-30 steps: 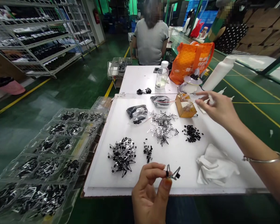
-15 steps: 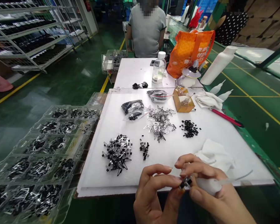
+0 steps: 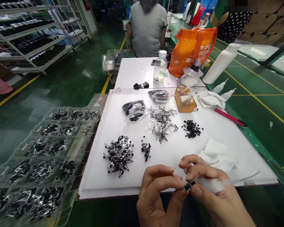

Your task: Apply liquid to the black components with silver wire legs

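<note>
Near the table's front edge, my left hand [image 3: 157, 195] pinches a small black piece [image 3: 186, 187] between thumb and forefinger. My right hand [image 3: 223, 197] meets it there, its thumb and fingers closed on a thin metal clip [image 3: 193, 182] touching the black piece. Tucked in the right palm is a soft white squeeze bottle [image 3: 211, 185], whose fine tube points right. Beyond the hands lie a few small black pieces [image 3: 146, 151], a larger heap of black pieces [image 3: 192, 128], bare wire-like metal clips [image 3: 162, 121] and clips with black ends [image 3: 119, 154].
A compartmented clear tray [image 3: 68, 151] full of clips stands left of the white table [image 3: 170, 157]. White cloth [image 3: 217, 154], zip bags [image 3: 133, 108], an amber box [image 3: 186, 102] and a red pen [image 3: 229, 116] lie on it. Ahead sits a person [image 3: 148, 28].
The clip and black piece have turned slightly between my fingertips. My right fingers have shifted a little, and the view has moved slightly.
</note>
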A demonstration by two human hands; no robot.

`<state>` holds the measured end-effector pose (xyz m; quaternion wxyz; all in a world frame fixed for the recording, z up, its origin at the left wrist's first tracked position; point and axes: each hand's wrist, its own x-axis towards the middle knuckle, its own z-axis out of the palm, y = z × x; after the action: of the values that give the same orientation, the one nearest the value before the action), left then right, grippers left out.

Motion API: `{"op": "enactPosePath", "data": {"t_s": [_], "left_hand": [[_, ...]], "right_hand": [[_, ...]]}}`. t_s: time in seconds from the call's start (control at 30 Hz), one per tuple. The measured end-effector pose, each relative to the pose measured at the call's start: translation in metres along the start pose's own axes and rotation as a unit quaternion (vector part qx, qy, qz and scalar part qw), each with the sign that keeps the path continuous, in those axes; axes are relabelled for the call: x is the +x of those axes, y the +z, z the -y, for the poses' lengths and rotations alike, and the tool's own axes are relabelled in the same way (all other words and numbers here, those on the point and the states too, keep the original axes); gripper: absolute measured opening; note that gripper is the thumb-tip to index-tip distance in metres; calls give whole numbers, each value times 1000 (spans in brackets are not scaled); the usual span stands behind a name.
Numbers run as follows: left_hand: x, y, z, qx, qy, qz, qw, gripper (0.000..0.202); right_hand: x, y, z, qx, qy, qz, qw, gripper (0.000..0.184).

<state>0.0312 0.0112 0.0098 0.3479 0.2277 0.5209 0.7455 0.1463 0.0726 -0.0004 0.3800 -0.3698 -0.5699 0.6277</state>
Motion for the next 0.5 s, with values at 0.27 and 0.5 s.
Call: {"op": "enactPosePath", "data": {"t_s": [0.27,0.5], "left_hand": [[0,-1,1,16,-27,-16,999,11],[3,-5,3,72,-64,49,994,22]], "right_hand": [[-7,-14,-4,-97,-41,-61,993,9],[-6,-16,0,-186,-66,-98,975,16]]}}
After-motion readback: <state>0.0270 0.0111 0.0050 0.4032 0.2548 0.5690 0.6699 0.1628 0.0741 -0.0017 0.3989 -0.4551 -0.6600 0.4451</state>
